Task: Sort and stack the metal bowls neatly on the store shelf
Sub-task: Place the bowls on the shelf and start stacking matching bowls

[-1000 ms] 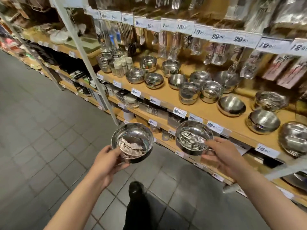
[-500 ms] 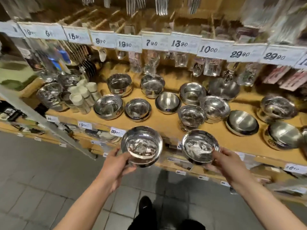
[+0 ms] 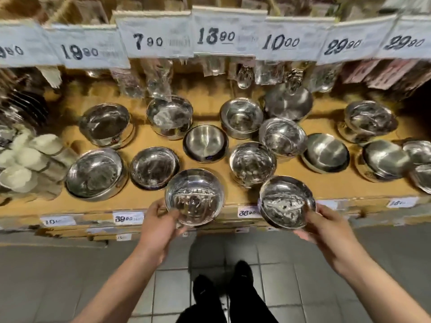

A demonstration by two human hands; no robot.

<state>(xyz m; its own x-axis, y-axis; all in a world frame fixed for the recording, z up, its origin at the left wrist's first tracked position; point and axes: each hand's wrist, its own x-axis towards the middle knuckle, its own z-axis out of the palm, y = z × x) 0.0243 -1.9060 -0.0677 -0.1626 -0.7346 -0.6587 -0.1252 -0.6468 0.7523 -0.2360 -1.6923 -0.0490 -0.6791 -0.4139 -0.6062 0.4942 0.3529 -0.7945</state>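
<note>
holding two steel bowls right at the shelf edge

compared with a second ago the view has swung round to face the shelf (image 3: 144, 207) square on, and the price cards above read much bigger and closer. both bowls have gone from out over the aisle floor to right against the front lip of the shelf.

the left hand (image 3: 156, 226) grips the left bowl (image 3: 194, 197) by its near rim, thumb on top and fingers curled underneath. the right hand (image 3: 326, 227) holds the right bowl (image 3: 286, 201) the same way, fingers wrapped under its right side. the two bowls are apart, side by side, mouths up, neither one set down yet.

materials: both are round, shiny polished steel with mirror insides full of warped reflections. the shelf board is a matte tan, looks like chipboard (slightly blurred, so hard to say). more metal bowls sit scattered on it, some nested in twos, like the stacked pair (image 3: 253, 165) just behind the right bowl. one brushed bowl (image 3: 205, 143) looks duller than the rest. white round lids or cups (image 3: 25, 159) cluster at the far left. grey square floor tiles (image 3: 300, 276) below.
</note>
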